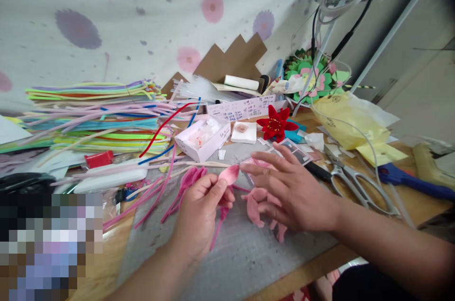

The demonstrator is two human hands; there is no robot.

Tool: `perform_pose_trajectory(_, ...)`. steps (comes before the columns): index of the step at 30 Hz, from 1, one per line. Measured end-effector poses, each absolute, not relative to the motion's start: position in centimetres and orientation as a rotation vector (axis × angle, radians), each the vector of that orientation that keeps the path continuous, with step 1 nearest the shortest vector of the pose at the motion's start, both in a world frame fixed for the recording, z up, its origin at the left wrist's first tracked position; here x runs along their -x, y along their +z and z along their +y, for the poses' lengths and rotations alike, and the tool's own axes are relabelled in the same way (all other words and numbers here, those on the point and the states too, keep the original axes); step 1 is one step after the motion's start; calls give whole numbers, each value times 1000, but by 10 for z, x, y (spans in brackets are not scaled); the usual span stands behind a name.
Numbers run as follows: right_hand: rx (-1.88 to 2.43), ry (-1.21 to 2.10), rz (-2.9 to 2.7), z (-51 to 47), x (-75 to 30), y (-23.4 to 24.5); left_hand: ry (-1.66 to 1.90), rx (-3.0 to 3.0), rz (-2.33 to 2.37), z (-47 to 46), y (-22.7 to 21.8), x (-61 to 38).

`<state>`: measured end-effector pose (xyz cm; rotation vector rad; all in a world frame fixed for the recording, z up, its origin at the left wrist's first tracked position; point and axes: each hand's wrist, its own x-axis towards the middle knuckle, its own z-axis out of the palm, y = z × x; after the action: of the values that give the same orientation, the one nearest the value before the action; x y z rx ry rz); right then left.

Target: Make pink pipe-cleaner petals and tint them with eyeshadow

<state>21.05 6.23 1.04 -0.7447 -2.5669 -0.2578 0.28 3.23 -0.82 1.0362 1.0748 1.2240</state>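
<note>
1. We pinch a pink petal (229, 175) by its lower end between the thumb and fingers of our left hand (202, 204), probably so that its face and tip stay uncovered
2. Our right hand (296, 187) is spread and seems to grasp nothing; its fingertips come right beside the petal's tip (whether they touch it, we cannot tell), and the loose spread looks chosen to avoid crushing something so soft
3. The petal is up off the grey mat (227, 270), between our two hands, presumably because both sides are easier to reach there
4. Lighter pink pieces (254, 208) lie partly hidden under our right palm, perhaps grouped there to be within easy reach
5. Darker pink petals (190, 180) with long stems lie beyond our left hand, seemingly in a bunch of their own so the two shades do not mix
6. The scissors (351, 180) rest to our right on the desk (298, 277), handles towards us, which we judge handy for picking up
7. The red flower (277, 123) and the white box (213, 147) sit farther back, likely so the mat's near part has room for our hands
</note>
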Motion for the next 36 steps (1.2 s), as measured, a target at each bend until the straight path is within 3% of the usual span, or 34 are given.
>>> perform_pose_trajectory(14,724,84,-2571,49,-199,18,1205,-1165,1084,29,-13,-1)
perform_pose_trajectory(25,645,-84,-2540,49,-205,16,1239,-992,977,31,-8,-3)
perform_pose_trajectory(36,654,39,-2428,48,-216,26,1209,-905,955,36,-1,-2)
